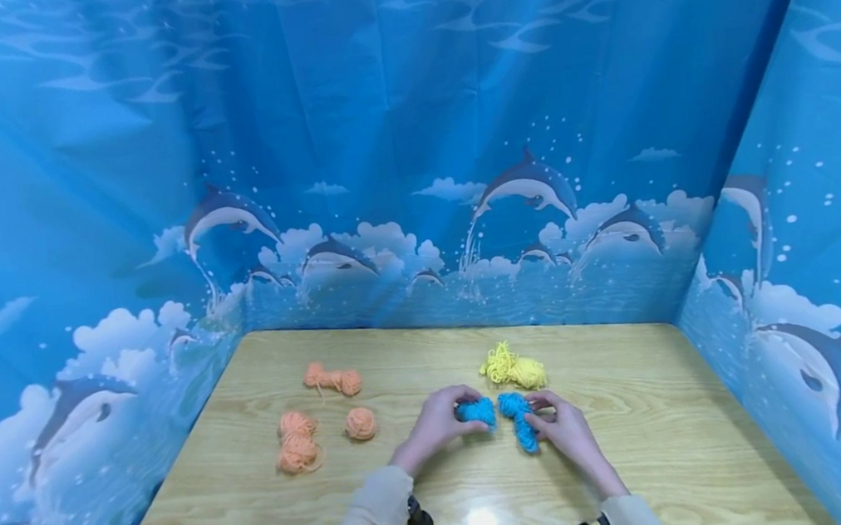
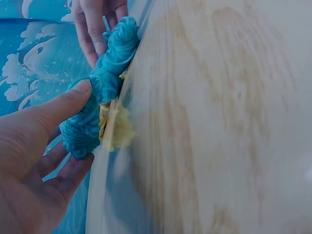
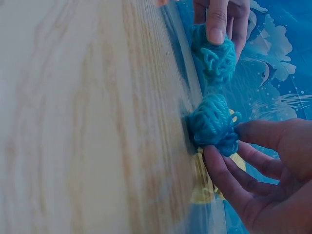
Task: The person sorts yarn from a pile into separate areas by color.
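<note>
Two bundles of blue yarn are side by side near the middle of the table. My left hand [image 1: 440,417] grips the rounder blue yarn ball [image 1: 477,413], its thumb on the near side and its fingers on the far side. In the left wrist view the thumb presses on that ball [image 2: 80,126]. My right hand [image 1: 564,427] pinches the longer, narrow-waisted blue yarn skein [image 1: 519,422] at its right side. Thumb and fingertips meet this skein [image 3: 213,126] in the right wrist view. A small gap parts the two bundles in the head view.
Just beyond the hands lies a yellow yarn skein [image 1: 517,368]. Orange yarn sits to the left: a skein [image 1: 333,379] at the back, a larger skein [image 1: 298,444] in front and a round ball [image 1: 360,424]. Dolphin-printed curtains [image 1: 398,173] enclose the wooden table [image 1: 240,520].
</note>
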`<action>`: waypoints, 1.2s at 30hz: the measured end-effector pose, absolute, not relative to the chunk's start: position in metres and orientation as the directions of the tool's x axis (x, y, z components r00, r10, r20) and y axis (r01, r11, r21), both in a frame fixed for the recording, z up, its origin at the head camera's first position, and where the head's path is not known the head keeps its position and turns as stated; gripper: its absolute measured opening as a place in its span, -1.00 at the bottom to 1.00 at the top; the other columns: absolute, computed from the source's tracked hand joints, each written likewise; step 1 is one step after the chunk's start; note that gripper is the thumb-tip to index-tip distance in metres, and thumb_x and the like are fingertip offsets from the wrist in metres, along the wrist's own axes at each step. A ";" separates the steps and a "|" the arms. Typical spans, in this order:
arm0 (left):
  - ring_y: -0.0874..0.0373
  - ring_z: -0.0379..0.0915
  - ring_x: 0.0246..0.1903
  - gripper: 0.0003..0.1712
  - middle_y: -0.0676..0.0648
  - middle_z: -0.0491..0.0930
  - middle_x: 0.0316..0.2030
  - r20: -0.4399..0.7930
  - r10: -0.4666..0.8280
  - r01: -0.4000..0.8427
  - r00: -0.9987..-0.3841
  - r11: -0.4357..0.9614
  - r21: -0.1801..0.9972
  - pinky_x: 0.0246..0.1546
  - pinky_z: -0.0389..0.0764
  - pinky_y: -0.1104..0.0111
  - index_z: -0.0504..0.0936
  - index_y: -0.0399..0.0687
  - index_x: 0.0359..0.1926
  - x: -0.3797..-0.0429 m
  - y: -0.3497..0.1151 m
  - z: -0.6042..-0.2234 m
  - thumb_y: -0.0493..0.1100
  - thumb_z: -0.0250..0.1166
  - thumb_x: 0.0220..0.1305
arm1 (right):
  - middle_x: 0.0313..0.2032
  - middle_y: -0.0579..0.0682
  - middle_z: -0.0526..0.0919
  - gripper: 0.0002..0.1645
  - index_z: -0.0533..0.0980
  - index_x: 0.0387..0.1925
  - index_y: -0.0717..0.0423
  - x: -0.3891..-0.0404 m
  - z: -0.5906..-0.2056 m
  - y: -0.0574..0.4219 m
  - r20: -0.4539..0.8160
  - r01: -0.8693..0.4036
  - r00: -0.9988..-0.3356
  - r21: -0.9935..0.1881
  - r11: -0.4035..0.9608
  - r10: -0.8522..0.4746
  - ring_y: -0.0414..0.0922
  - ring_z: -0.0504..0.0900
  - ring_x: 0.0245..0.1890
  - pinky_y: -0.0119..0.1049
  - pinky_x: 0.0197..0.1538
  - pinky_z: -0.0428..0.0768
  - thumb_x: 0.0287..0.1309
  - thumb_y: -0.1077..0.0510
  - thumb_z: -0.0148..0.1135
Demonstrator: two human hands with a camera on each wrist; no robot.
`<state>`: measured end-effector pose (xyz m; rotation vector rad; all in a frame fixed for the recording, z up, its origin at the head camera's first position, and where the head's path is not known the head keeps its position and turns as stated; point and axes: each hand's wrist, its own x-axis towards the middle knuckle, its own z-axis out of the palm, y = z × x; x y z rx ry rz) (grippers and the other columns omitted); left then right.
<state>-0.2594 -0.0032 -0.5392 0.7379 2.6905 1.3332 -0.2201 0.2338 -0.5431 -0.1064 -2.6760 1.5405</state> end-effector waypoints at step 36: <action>0.10 0.57 0.06 -0.47 -0.01 0.70 0.00 0.176 0.499 0.472 -0.848 0.564 0.678 0.17 0.55 0.26 0.70 -0.03 0.05 -0.257 0.016 -0.547 -0.09 0.62 0.02 | -0.10 0.21 0.64 -0.65 0.57 0.08 0.26 -0.216 -0.542 0.235 0.003 0.035 -0.997 -0.876 0.482 0.077 0.02 0.75 -0.24 -0.26 -0.36 0.74 0.26 0.33 0.34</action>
